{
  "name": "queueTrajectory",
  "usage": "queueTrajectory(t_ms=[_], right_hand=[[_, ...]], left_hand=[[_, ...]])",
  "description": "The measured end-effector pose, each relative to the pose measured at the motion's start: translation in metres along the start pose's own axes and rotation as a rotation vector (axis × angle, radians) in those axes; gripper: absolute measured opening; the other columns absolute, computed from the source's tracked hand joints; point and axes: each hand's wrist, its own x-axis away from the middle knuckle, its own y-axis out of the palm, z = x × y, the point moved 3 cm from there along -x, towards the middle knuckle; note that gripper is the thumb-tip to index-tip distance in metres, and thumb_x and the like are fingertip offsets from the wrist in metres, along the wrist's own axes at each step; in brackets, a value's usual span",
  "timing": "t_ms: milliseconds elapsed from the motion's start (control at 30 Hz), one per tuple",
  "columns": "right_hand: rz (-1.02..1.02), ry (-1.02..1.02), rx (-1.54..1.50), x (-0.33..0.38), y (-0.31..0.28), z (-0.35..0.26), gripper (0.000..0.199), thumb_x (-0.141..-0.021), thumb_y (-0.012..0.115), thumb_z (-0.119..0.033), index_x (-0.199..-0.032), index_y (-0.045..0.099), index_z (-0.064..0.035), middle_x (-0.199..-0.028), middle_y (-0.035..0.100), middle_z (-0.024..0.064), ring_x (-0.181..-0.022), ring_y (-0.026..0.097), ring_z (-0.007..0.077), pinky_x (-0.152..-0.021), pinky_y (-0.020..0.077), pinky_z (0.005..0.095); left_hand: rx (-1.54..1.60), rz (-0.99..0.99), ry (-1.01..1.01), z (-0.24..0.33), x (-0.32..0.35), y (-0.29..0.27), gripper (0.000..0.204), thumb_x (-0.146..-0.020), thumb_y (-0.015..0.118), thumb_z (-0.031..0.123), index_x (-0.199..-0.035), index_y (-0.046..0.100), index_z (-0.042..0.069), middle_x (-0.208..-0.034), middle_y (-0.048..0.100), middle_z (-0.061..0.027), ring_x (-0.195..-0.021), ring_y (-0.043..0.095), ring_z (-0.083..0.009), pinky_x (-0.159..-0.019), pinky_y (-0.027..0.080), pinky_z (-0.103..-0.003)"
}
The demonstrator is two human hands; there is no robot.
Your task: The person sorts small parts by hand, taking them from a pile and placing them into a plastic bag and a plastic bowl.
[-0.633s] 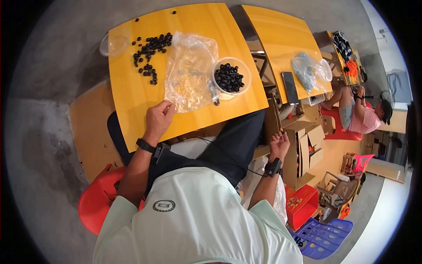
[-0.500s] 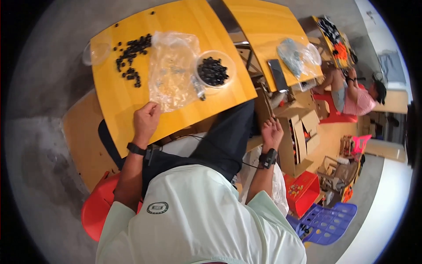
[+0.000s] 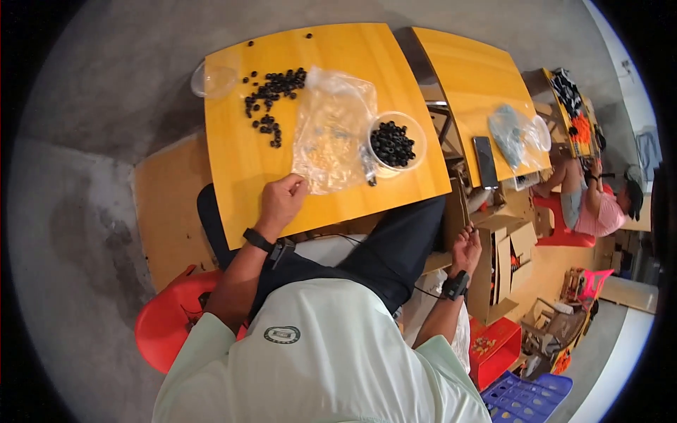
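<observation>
While my left grip (image 3: 284, 201) sits at the near edge of the yellow bench (image 3: 236, 176), I see its fingers curled inward and the thumb drawn close to the forefinger, right at the near-left corner of a clear plastic bag (image 3: 335, 127). The fingertips meet that corner, but I cannot tell whether they pinch it. The bag lies flat and crinkled, reaching away from that grip and a little to its right.

Straight beyond the left grip, past the bag's left side, I have a loose spread of black beads (image 3: 282, 84) on the wood, with a couple of strays farther out. To the right of the same grip, just beside the bag, stands a round clear tub (image 3: 417, 161) with more black beads piled in it. A clear plastic dish (image 3: 211, 80) lies at the far left edge of the bench.

My right grip (image 3: 465, 248) is off the bench, below its right corner, palm turned up and fingers partly bent; I cannot tell whether they hold anything. Just to its right is an open cardboard box (image 3: 486, 275). Beyond it, on a second bench (image 3: 465, 70), I make out a dark phone (image 3: 484, 162) and another plastic bag (image 3: 509, 134).
</observation>
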Motion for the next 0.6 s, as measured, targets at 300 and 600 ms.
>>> queueTrajectory(t_ms=[300,600], right_hand=[[0.390,0.008,-0.032,-0.009,-0.024,-0.004,0.045,-0.101,0.048,-0.029,-0.132,0.048,0.0036,-0.103,0.065,0.0126,-0.081,0.057,0.0235,-0.074,0.0479,0.0325],[-0.205,0.233,0.825,-0.005,0.235,0.170,0.027,-0.099,0.055,-0.018,-0.116,0.062,0.0016,-0.085,0.057,0.0012,-0.072,0.051,0.0090,-0.064,0.0417,0.0230]], left_hand=[[0.031,0.014,0.005,0.000,0.000,-0.004,0.017,-0.088,0.067,0.019,-0.086,0.068,0.002,-0.060,0.061,-0.0114,-0.051,0.060,-0.0154,-0.050,0.044,-0.032],[0.147,0.161,-0.056,-0.036,-0.040,-0.034,0.013,-0.087,0.069,0.013,-0.094,0.070,0.002,-0.070,0.064,-0.0027,-0.063,0.060,-0.0112,-0.059,0.048,-0.028]])
